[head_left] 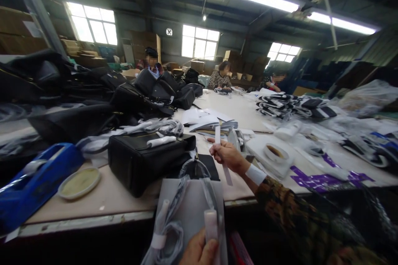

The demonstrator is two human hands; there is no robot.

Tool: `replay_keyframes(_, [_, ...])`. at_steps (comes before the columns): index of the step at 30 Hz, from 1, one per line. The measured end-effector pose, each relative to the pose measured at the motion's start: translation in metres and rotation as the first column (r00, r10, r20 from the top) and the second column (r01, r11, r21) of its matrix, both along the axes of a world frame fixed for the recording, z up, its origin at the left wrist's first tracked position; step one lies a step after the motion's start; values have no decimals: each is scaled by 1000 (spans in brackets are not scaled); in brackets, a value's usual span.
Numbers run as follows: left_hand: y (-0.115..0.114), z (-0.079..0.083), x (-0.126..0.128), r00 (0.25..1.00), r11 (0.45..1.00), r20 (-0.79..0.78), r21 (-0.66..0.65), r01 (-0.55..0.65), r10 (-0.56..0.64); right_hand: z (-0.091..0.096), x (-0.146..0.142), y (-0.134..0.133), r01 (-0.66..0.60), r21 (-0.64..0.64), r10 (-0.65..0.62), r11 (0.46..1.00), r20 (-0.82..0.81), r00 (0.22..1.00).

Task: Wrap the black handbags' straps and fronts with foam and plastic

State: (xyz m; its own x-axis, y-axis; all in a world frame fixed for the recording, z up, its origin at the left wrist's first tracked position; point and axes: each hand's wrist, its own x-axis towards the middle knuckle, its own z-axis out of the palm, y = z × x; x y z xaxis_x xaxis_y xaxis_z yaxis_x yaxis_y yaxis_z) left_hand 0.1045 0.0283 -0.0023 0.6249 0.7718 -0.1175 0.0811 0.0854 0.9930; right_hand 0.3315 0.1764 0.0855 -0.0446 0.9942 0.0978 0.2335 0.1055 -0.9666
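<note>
My right hand (228, 155) is raised over the table edge, fingers pinched on a narrow white strip (217, 134) that sticks up above the fist and hangs out below it. My left hand (199, 250) shows only partly at the bottom edge. It is closed on a strap end wrapped in white paper (211, 223), held against a grey sheet (189, 203) with plastic-covered straps (169, 232) lying on it. A black handbag (146, 159) lies on the table just left of my right hand, with a white-wrapped handle on top.
A blue tape dispenser (34, 182) and a round dish with a yellow pad (79, 182) sit at the left. A tape roll (275, 152) and purple pieces (323, 178) lie at the right. Black bags (155, 91) are piled behind. Three people (220, 76) work at the far end.
</note>
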Motion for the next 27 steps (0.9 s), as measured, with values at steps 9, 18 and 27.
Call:
replay_keyframes(9, [-15, 6, 2, 1000, 981, -26, -194, 1, -6, -21, 12, -80, -13, -302, -129, 953, -445, 886])
replay_keyframes(18, [-22, 14, 5, 1000, 980, -19, -197, -26, 23, -37, 1, -124, 40, -312, -187, 949, -458, 869])
replay_keyframes(27, [-28, 11, 5, 998, 979, -33, -192, -65, 60, -46, -7, -141, -91, -364, -244, 927, -768, 592])
